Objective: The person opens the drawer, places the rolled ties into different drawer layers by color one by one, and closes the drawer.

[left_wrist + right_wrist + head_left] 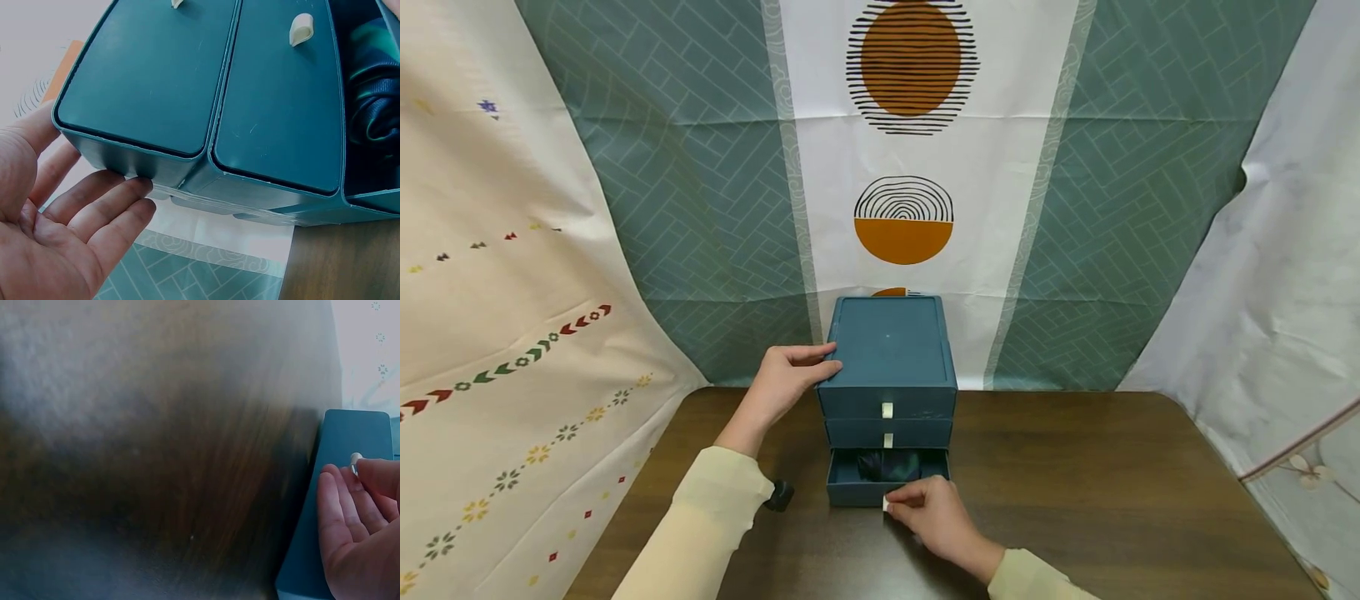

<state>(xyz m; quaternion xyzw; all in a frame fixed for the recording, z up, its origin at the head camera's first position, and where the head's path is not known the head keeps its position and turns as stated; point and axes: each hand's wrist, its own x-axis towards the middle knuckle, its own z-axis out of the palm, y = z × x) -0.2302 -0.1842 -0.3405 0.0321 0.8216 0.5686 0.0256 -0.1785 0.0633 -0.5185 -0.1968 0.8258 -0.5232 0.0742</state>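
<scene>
A dark teal drawer unit (887, 346) with three stacked drawers stands near the back of the table. My left hand (778, 385) rests at its upper left edge, thumb by the top and fingers loosely straight along the side (106, 153). Low in front, my right hand (938, 518) pinches the cream pull tab (356, 457) of the bottom drawer (853, 495) between thumb and fingers. That drawer stands pulled out. Inside lies a rolled, shiny dark blue and green cloth (375, 94). The two upper drawers are closed, each with a cream loop tab (302, 29).
The brown wooden table (1060, 483) extends on both sides of the unit. A small black object (780, 496) lies beside the left sleeve. Behind hangs a patterned green and white curtain (700, 167), with pale cloths (490, 317) at the sides.
</scene>
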